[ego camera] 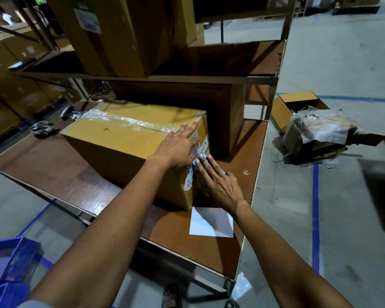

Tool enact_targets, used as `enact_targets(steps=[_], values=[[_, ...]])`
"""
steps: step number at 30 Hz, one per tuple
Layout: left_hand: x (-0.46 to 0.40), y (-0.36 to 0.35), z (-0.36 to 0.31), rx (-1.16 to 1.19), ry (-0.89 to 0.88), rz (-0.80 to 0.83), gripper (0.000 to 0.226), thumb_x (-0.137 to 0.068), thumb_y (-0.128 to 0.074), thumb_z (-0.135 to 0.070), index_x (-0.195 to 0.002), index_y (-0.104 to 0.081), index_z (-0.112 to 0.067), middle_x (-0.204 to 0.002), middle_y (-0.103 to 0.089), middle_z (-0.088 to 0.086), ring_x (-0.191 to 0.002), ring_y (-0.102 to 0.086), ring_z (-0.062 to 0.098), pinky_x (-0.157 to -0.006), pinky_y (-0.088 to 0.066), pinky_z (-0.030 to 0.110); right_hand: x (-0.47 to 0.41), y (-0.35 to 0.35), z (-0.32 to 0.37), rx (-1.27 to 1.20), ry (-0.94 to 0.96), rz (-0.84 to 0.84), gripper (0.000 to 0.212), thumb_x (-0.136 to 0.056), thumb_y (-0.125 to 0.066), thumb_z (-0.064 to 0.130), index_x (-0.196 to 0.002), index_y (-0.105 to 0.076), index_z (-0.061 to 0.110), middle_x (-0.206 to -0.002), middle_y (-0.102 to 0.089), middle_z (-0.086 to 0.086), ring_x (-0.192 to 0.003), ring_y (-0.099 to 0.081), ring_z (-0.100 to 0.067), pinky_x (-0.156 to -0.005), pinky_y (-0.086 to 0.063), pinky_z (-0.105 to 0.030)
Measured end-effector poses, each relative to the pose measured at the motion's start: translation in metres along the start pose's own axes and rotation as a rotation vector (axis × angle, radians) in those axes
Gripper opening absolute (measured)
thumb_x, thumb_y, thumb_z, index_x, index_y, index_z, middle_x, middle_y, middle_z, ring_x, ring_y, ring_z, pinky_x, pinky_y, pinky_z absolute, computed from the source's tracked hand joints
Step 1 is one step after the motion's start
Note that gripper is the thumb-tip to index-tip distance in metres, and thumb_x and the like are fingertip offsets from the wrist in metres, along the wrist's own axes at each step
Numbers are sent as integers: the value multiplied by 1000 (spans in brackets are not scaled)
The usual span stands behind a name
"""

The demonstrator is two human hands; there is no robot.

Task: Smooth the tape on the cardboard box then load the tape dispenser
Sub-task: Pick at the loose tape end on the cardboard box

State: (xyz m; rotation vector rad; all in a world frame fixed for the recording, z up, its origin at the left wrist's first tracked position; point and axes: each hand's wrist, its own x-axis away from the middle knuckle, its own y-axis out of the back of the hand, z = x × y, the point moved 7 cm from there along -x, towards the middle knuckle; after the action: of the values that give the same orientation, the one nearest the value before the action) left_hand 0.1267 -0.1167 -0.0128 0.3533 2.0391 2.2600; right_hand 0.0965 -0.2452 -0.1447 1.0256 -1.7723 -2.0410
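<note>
Label on box end partly hidden by hands; text unreadable.

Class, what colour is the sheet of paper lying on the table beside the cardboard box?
White; the sheet of paper shows best in the head view.

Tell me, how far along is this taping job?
Done: clear tape already runs along the top of the cardboard box. In hand: the left hand and right hand press flat on the tape at the box's near end. Left: loading the tape dispenser; none is clearly visible.
</note>
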Motion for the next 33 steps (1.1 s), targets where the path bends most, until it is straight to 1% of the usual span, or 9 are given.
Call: enact_targets(steps=[4,8,12,15,19,22,26,29,33], values=[[-1,-1,1,10,-9,-8,71,-103,-63,-39,-167,-36,-28,-179,19,-2,-167,3,30,-131,-15,59,-1,2,-1,-6,11,-8,77,-108,-47,32,-171,-5,19,-179,-1,0,-165,-6,-21,-70,-48,-36],[-2,0,0,13,-6,0,63,-100,-69,-40,-159,-50,-29,-179,19,-3,-167,3,30,-131,-15,59,-3,1,-4,2,36,22,72,-107,-37,34,-171,-7,19,-179,-3,-1,-164,-10,-22,-73,-50,-38],[-1,1,-1,16,-3,-5,56,-103,-64,-36,-158,-53,-29,-179,19,-2,-167,2,30,-132,-15,59,-4,0,-5,-15,14,31,80,-106,-48,35,-171,-4,19,-179,-3,-1,-165,-10,-20,-75,-53,-38],[-2,1,-1,12,1,-5,58,-102,-67,-33,-158,-52,-29,-179,19,-2,-167,3,29,-132,-16,59,-3,1,-3,-35,-1,44,86,-103,-57,37,-171,-5,19,-179,-5,0,-164,-11,-18,-73,-52,-37],[-2,0,-1,4,4,-4,56,-102,-66,-34,-157,-54,-29,-179,19,-2,-167,3,30,-132,-16,59,-5,2,-4,-46,-1,28,78,-105,-48,41,-170,-11,19,-178,-10,-1,-164,-12,-18,-65,-47,-32],[-3,-1,0,-3,9,-3,57,-102,-67,-34,-157,-54,-30,-179,19,-2,-167,3,29,-132,-16,59,-7,0,-6,-64,10,48,85,-104,-56,45,-170,-11,19,-178,-10,-2,-164,-15,-20,-61,-53,-31],[-4,-1,0,-8,13,-2,59,-101,-69,-33,-158,-52,-30,-179,19,-2,-167,2,30,-132,-15,59,-7,8,-7,-104,30,107,99,-97,-70,34,-170,-6,17,-178,-5,-3,-164,-11,-23,-68,-60,-37],[-4,-2,1,-11,15,-2,59,-101,-69,-32,-158,-52,-30,-179,18,-1,-167,2,30,-132,-16,59,-8,10,-6,-124,18,143,98,-99,-68,27,-170,-2,20,-179,0,-1,-164,-7,-22,-70,-61,-39],[-4,-2,0,-19,14,2,60,-101,-69,-32,-159,-51,-30,-179,19,-1,-167,2,30,-132,-15,59,-8,14,-6,-107,25,152,93,-103,-62,29,-170,2,22,-179,3,1,-164,-4,-21,-71,-57,-37]])
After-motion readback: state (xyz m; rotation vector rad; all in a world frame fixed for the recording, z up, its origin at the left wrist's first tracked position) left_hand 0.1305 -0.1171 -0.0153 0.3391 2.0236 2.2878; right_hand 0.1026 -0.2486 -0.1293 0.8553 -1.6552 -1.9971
